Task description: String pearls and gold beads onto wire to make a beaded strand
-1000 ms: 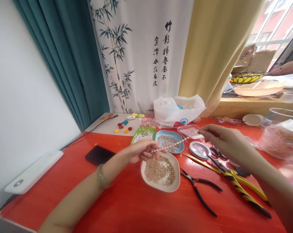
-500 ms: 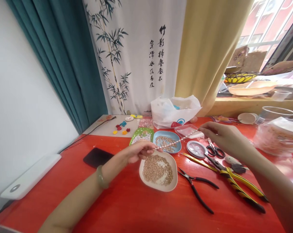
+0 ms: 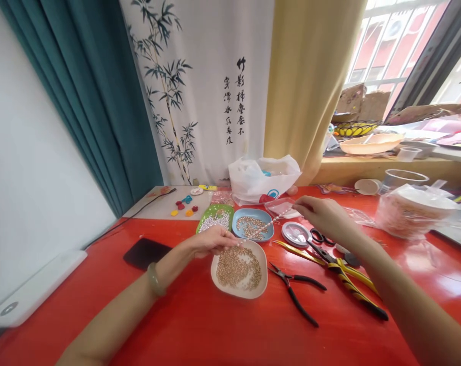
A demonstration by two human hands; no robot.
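Observation:
A thin string of beads [image 3: 269,223] runs at a slant between my two hands, above the dishes. My left hand [image 3: 213,240] pinches its lower end over the back left rim of a cream dish [image 3: 220,288] of small gold beads. Farther back and higher, my right hand [image 3: 316,212] pinches the upper end. Behind the cream dish stand a blue dish [image 3: 271,235] of gold and pinkish beads and a green dish [image 3: 202,223] of white beads. A bangle [image 3: 155,279] circles my left wrist.
Black-handled pliers [image 3: 291,282], yellow-black pliers [image 3: 345,277], yellow tweezers [image 3: 299,252], scissors [image 3: 322,237] and a round spool [image 3: 296,234] lie to the right. A phone [image 3: 144,253] lies left. A white plastic bag [image 3: 249,180] stands behind; a wrapped tub [image 3: 413,211] stands far right.
The camera view has turned to the right, so things appear farther left. Both hands still hold the bead string stretched between them; the right hand appears slightly closer to the left.

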